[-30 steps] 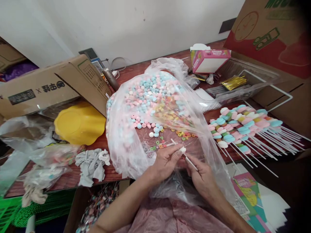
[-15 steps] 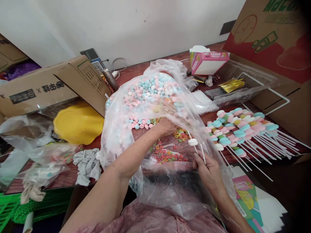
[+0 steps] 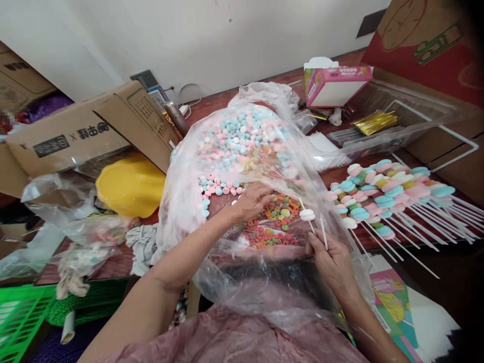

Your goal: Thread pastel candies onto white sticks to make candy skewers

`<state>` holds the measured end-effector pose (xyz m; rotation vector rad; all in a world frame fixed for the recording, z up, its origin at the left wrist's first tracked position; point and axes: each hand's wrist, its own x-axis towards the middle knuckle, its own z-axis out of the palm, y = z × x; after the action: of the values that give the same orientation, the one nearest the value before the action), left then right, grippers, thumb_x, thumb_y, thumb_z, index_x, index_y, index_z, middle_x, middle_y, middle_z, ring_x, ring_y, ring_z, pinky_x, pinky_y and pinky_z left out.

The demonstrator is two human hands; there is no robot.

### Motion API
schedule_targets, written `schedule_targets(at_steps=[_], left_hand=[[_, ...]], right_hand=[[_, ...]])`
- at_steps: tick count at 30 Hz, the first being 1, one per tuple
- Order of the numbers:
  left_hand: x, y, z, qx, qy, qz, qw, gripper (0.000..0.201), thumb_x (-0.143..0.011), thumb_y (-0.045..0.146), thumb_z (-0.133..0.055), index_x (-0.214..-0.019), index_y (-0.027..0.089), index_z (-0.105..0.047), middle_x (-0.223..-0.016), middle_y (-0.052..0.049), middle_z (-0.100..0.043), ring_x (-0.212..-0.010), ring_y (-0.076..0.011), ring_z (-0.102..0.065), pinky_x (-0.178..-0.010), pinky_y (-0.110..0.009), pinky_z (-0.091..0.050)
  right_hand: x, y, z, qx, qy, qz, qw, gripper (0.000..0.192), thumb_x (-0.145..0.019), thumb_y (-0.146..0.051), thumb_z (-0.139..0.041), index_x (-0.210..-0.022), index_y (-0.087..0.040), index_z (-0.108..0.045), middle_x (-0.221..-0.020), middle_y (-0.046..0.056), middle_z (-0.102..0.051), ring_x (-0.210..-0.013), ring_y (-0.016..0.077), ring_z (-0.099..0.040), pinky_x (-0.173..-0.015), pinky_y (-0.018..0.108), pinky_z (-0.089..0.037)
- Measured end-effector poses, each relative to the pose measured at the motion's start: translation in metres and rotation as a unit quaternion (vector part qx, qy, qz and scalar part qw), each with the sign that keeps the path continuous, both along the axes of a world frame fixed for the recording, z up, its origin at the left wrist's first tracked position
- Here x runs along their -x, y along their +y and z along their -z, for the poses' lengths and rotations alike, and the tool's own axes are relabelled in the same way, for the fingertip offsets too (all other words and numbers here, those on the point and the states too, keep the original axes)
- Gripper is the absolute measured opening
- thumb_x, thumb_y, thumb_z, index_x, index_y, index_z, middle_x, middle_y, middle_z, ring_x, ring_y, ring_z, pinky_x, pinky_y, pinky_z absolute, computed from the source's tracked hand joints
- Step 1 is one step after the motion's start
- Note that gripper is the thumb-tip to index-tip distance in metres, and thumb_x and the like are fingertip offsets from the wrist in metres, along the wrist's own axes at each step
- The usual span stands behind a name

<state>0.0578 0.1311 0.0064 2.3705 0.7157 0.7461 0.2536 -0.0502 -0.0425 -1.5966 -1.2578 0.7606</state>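
Note:
My right hand [image 3: 335, 259] pinches white sticks at the right edge of a clear plastic bag. One stick carries a white marshmallow [image 3: 307, 215]; a second stick [image 3: 323, 233] looks bare. Inside the bag's opening, my left hand [image 3: 254, 201] hovers over the sweets with its fingers stretched out, and I see nothing held in them. Below and right of it lie small coloured rings [image 3: 270, 237], red, green and orange. Pink, blue and white button-shaped marshmallows [image 3: 230, 136] fill the far part of the bag [image 3: 177, 201], partly under its cloudy film.
To the right lies a pile of loaded marshmallow sticks [image 3: 393, 194]. Behind it, a clear tray [image 3: 419, 108] holds gold ties [image 3: 376, 122]. A pink box [image 3: 338, 85] stands at the back. On the left are cardboard boxes [image 3: 56, 131], a yellow scalloped item [image 3: 130, 186] and a grey cloth [image 3: 141, 247].
My left hand has drawn back slightly from under the film, uncovering more rings, and its fingers have come into sight. My right hand still holds the sticks. The view has shifted slightly.

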Motion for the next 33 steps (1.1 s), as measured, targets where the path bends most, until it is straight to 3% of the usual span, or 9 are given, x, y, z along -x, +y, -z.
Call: schedule_targets(at_steps=[5, 10, 16, 20, 23, 25, 28, 30, 33], left_hand=[[0.017, -0.017, -0.017, 0.065, 0.091, -0.061, 0.992, 0.026, -0.089, 0.022, -0.058, -0.066, 0.018, -0.070, -0.065, -0.004, -0.064, -0.066, -0.0187, -0.058, -0.069, -0.030, -0.046], [0.004, -0.049, 0.008, 0.006, 0.186, -0.102, 0.977, 0.007, -0.082, 0.020, -0.066, -0.082, 0.017, -0.073, -0.087, -0.009, -0.068, -0.085, -0.0242, -0.062, -0.078, -0.034, -0.050], [-0.001, -0.051, 0.026, -0.020, 0.137, -0.100, 0.985, 0.014, -0.086, 0.012, -0.059, -0.085, 0.017, -0.071, -0.091, -0.010, -0.066, -0.089, -0.0232, -0.061, -0.083, -0.035, -0.051], [0.011, -0.052, 0.028, 0.017, 0.061, -0.109, 0.992, 0.015, -0.089, 0.016, -0.059, -0.077, 0.016, -0.068, -0.083, -0.007, -0.063, -0.083, -0.0201, -0.060, -0.080, -0.033, -0.050], [0.015, -0.056, 0.028, 0.081, -0.028, -0.128, 0.988, 0.010, -0.086, 0.017, -0.063, -0.081, 0.016, -0.071, -0.089, -0.008, -0.067, -0.085, -0.0191, -0.062, -0.080, -0.032, -0.050], [0.015, -0.059, 0.027, 0.197, -0.118, -0.162, 0.960, 0.010, -0.083, 0.024, -0.069, -0.085, 0.016, -0.073, -0.086, -0.006, -0.069, -0.078, -0.0168, -0.063, -0.073, -0.030, -0.051], [0.016, -0.062, 0.024, 0.373, -0.230, -0.214, 0.873, 0.027, -0.072, 0.036, -0.080, -0.087, 0.014, -0.076, -0.077, -0.003, -0.071, -0.062, -0.0119, -0.059, -0.059, -0.025, -0.049], [0.017, -0.063, 0.021, 0.423, -0.265, -0.225, 0.837, 0.034, -0.064, 0.039, -0.085, -0.085, 0.013, -0.077, -0.072, -0.002, -0.070, -0.056, -0.0096, -0.057, -0.055, -0.023, -0.048], [0.017, -0.064, 0.018, 0.449, -0.292, -0.216, 0.816, 0.036, -0.061, 0.039, -0.087, -0.083, 0.012, -0.078, -0.065, -0.001, -0.069, -0.053, -0.0089, -0.058, -0.052, -0.022, -0.048]], right_hand=[[0.001, -0.001, 0.001, -0.008, 0.013, 0.001, 1.000, 0.042, -0.098, -0.047, -0.048, -0.065, -0.021, -0.055, -0.058, -0.003, -0.050, -0.055, 0.0131, -0.047, -0.056, 0.025, -0.037], [0.002, 0.000, 0.001, -0.008, 0.002, 0.001, 1.000, 0.040, -0.098, -0.045, -0.048, -0.068, -0.021, -0.057, -0.058, -0.003, -0.051, -0.055, 0.0137, -0.048, -0.056, 0.026, -0.038], [0.001, -0.002, 0.001, -0.028, -0.061, -0.010, 0.998, 0.035, -0.096, -0.038, -0.046, -0.068, -0.021, -0.059, -0.056, -0.003, -0.053, -0.054, 0.0145, -0.051, -0.055, 0.025, -0.040], [0.005, -0.005, 0.008, -0.064, -0.152, -0.042, 0.985, 0.033, -0.093, -0.027, -0.044, -0.103, -0.017, -0.074, -0.068, 0.002, -0.069, -0.058, 0.0184, -0.062, -0.058, 0.029, -0.049], [0.010, -0.005, 0.011, -0.103, -0.229, -0.060, 0.966, 0.037, -0.094, -0.023, -0.042, -0.109, -0.017, -0.075, -0.089, 0.008, -0.078, -0.073, 0.0216, -0.072, -0.068, 0.032, -0.055], [0.012, -0.005, 0.010, -0.118, -0.258, -0.073, 0.956, 0.037, -0.095, -0.021, -0.041, -0.107, -0.017, -0.076, -0.094, 0.008, -0.080, -0.076, 0.0212, -0.074, -0.069, 0.030, -0.057], [0.013, -0.003, 0.006, -0.131, -0.285, -0.083, 0.946, 0.038, -0.095, -0.017, -0.040, -0.108, -0.015, -0.076, -0.092, 0.008, -0.080, -0.073, 0.0204, -0.075, -0.067, 0.029, -0.057], [0.014, -0.002, 0.003, -0.127, -0.302, -0.087, 0.941, 0.039, -0.095, -0.017, -0.040, -0.108, -0.014, -0.076, -0.092, 0.009, -0.080, -0.072, 0.0209, -0.075, -0.065, 0.029, -0.057], [0.016, 0.001, -0.001, -0.108, -0.317, -0.091, 0.938, 0.039, -0.093, -0.017, -0.039, -0.106, -0.014, -0.076, -0.087, 0.008, -0.080, -0.067, 0.0211, -0.075, -0.061, 0.029, -0.056]])
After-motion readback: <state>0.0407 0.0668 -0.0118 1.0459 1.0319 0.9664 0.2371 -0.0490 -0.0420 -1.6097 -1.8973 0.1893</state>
